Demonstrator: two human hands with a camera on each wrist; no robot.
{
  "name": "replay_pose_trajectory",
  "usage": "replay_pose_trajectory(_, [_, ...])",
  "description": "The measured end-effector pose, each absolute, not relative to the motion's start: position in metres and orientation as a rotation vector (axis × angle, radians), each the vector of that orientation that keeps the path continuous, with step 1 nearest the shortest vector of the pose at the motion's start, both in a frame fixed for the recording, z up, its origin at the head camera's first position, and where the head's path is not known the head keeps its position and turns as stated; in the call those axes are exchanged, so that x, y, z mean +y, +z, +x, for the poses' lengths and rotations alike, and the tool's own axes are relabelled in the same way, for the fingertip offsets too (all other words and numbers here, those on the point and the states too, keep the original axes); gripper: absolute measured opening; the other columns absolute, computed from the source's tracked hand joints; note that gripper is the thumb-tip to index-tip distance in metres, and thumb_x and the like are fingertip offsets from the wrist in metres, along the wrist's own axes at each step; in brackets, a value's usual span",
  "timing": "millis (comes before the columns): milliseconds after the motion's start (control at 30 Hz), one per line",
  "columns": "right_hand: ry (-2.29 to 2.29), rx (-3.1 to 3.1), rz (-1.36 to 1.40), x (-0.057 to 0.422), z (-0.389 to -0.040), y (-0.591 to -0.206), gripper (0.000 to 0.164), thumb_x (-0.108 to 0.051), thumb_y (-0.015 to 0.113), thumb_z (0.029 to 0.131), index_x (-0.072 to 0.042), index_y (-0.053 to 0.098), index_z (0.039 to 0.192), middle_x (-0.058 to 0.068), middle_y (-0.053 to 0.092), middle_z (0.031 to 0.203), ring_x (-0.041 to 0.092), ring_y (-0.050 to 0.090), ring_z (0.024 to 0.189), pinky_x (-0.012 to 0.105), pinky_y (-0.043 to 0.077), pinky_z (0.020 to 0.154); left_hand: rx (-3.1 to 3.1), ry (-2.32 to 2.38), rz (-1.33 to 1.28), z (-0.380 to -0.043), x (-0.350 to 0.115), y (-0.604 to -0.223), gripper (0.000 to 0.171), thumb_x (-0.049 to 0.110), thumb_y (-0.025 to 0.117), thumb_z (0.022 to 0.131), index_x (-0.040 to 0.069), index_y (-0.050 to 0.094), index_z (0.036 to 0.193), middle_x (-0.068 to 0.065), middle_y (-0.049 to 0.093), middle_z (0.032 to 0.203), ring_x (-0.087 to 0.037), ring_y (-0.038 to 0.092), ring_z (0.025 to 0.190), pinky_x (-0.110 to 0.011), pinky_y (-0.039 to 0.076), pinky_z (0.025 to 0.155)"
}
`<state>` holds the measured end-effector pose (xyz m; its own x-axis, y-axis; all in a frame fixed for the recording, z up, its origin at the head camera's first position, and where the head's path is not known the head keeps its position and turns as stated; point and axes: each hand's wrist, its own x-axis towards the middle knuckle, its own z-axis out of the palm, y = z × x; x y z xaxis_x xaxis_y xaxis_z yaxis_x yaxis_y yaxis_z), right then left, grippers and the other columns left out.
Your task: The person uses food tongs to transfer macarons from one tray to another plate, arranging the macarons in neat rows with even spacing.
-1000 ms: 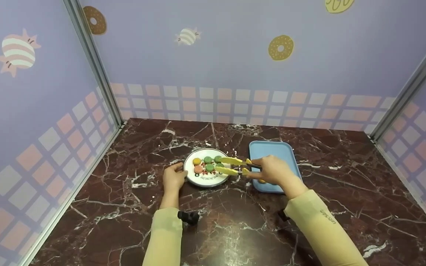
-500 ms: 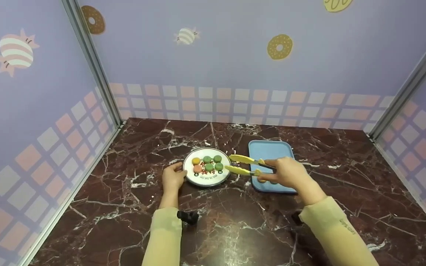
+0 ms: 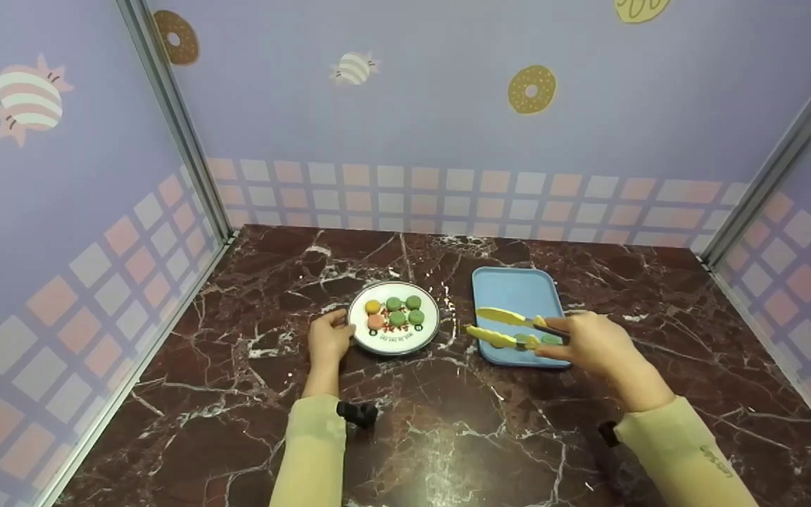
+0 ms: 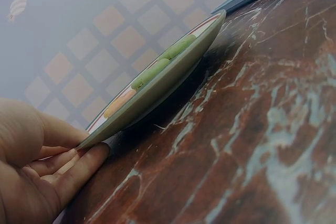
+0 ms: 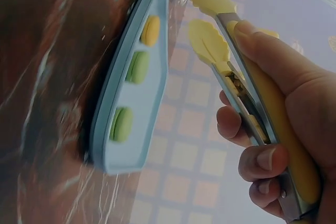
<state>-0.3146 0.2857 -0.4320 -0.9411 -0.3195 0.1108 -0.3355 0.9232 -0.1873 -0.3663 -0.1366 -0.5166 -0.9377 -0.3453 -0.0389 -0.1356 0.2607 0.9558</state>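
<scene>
My left hand (image 3: 329, 341) pinches the left rim of a round white plate (image 3: 390, 347); in the left wrist view the thumb lies over the rim and fingers are under it. On the plate are a yellow macaron (image 3: 373, 307), an orange-pink macaron (image 3: 376, 322) and several green macarons (image 3: 414, 317). My right hand (image 3: 599, 345) grips yellow-tipped tongs (image 5: 210, 43), their tips spread with nothing between them, over the blue tray (image 3: 511, 285). A yellow macaron (image 5: 150, 30) and two green macarons (image 5: 122, 124) lie in a row in the tray.
The plate and tray stand apart on a dark red marbled tabletop (image 3: 419, 436), the tray to the right. A patterned back wall (image 3: 405, 127) and side walls enclose the table.
My right hand has drawn the tongs rightward from the plate to above the tray. A green macaron that was at the tongs' tips now lies on the plate. The left hand stays put.
</scene>
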Motion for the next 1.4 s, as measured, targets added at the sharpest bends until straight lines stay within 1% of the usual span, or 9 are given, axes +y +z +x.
replay_pose_trajectory(67, [0.307, -3.022, 0.494, 0.291, -0.311, -0.432, 0.063, -0.054, 0.078, 0.085, -0.015, 0.070, 0.134, 0.027, 0.072, 0.123, 0.048, 0.071, 0.101, 0.060, 0.060, 0.071, -2.348, -1.748, 0.451, -0.366, -0.136, -0.516, 0.042, -0.005, 0.065, 0.093, -0.010, 0.062, 0.134, -0.033, 0.066, 0.130, -0.040, 0.070, 0.116, -0.028, 0.066, 0.071])
replay_pose_trajectory(200, [0.283, -3.028, 0.475, 0.299, -0.307, -0.431, 0.062, -0.054, 0.078, 0.085, -0.015, 0.072, 0.132, 0.027, 0.072, 0.123, 0.049, 0.070, 0.101, 0.061, 0.060, 0.072, -2.344, -1.751, 0.455, -0.366, -0.136, -0.516, 0.042, -0.005, 0.065, 0.093, -0.010, 0.062, 0.134, -0.033, 0.066, 0.130, -0.040, 0.070, 0.116, -0.028, 0.066, 0.072])
replay_pose_trajectory(300, [0.264, -3.030, 0.467, 0.303, -0.306, -0.431, 0.060, -0.055, 0.078, 0.085, -0.017, 0.072, 0.131, 0.027, 0.072, 0.120, 0.048, 0.072, 0.097, 0.061, 0.059, 0.071, -2.345, -1.753, 0.459, -0.366, -0.136, -0.516, 0.042, -0.004, 0.065, 0.093, -0.010, 0.061, 0.135, -0.033, 0.065, 0.130, -0.041, 0.069, 0.117, -0.029, 0.066, 0.073])
replay_pose_trajectory(533, [0.230, -3.036, 0.483, 0.304, -0.304, -0.430, 0.059, -0.054, 0.079, 0.084, -0.017, 0.074, 0.129, 0.028, 0.074, 0.115, 0.045, 0.073, 0.087, 0.058, 0.058, 0.064, -2.350, -1.769, 0.472, -0.367, -0.137, -0.517, 0.043, -0.004, 0.065, 0.094, -0.008, 0.062, 0.136, -0.031, 0.065, 0.132, -0.040, 0.069, 0.119, -0.030, 0.066, 0.076])
replay_pose_trajectory(700, [0.204, -3.030, 0.502, 0.304, -0.305, -0.430, 0.054, -0.050, 0.082, 0.083, -0.017, 0.076, 0.125, 0.024, 0.076, 0.110, 0.043, 0.073, 0.084, 0.057, 0.057, 0.061, -2.351, -1.777, 0.470, -0.368, -0.139, -0.518, 0.043, -0.003, 0.064, 0.094, -0.008, 0.061, 0.136, -0.031, 0.065, 0.132, -0.040, 0.068, 0.119, -0.029, 0.066, 0.076])
replay_pose_trajectory(833, [0.189, -3.040, 0.502, 0.304, -0.306, -0.430, 0.053, -0.051, 0.081, 0.083, -0.017, 0.076, 0.123, 0.021, 0.077, 0.109, 0.042, 0.073, 0.085, 0.057, 0.057, 0.062, -2.348, -1.766, 0.468, -0.368, -0.139, -0.518, 0.043, -0.004, 0.064, 0.093, -0.009, 0.062, 0.135, -0.032, 0.065, 0.131, -0.040, 0.069, 0.119, -0.029, 0.066, 0.075])
replay_pose_trajectory(1000, [0.167, -3.079, 0.481, 0.302, -0.308, -0.427, 0.056, -0.053, 0.080, 0.084, -0.017, 0.076, 0.126, 0.021, 0.077, 0.112, 0.041, 0.073, 0.091, 0.057, 0.058, 0.067, -2.350, -1.760, 0.468, -0.368, -0.138, -0.518, 0.043, -0.004, 0.065, 0.092, -0.008, 0.062, 0.135, -0.032, 0.066, 0.131, -0.040, 0.069, 0.118, -0.028, 0.065, 0.073])
replay_pose_trajectory(1400, [0.186, -3.099, 0.498, 0.301, -0.309, -0.426, 0.056, -0.053, 0.079, 0.085, -0.014, 0.076, 0.125, 0.022, 0.077, 0.112, 0.039, 0.073, 0.090, 0.057, 0.059, 0.068, -2.363, -1.768, 0.466, -0.368, -0.139, -0.518, 0.042, -0.003, 0.065, 0.094, -0.008, 0.061, 0.136, -0.032, 0.064, 0.133, -0.040, 0.068, 0.121, -0.030, 0.066, 0.077])
